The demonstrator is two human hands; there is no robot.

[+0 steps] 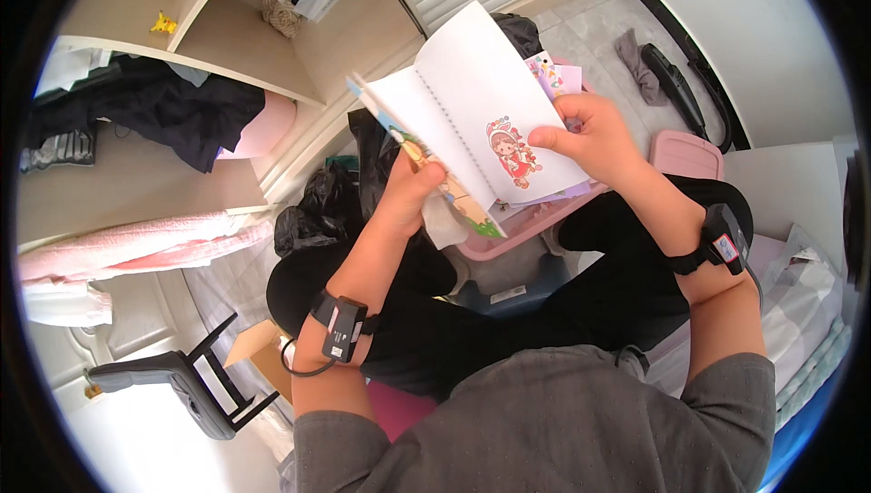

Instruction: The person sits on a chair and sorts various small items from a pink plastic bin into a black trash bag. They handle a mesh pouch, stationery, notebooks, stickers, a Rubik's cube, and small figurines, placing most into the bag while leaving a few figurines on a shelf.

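A notebook with white pages (469,78) lies open between my two hands, above my lap. Along its fold runs a dashed line, and the right page bears a printed cartoon girl with rabbit ears (512,156). My left hand (408,190) grips the colourful illustrated cover side, thumb on its edge. My right hand (595,139) pinches the right page's outer edge between thumb and fingers. Beneath the notebook is a pink plastic bin (500,246), with colourful printed papers (548,74) showing past the page; the notebook hides most of its contents.
Black plastic bags (316,204) lie left of the bin. A pink lid (687,155) sits to the right, near a black handheld appliance (674,88) and a grey cloth (638,68) on the tiles. Open wardrobe shelves (238,37) rise at the left, above a grey chair (170,374).
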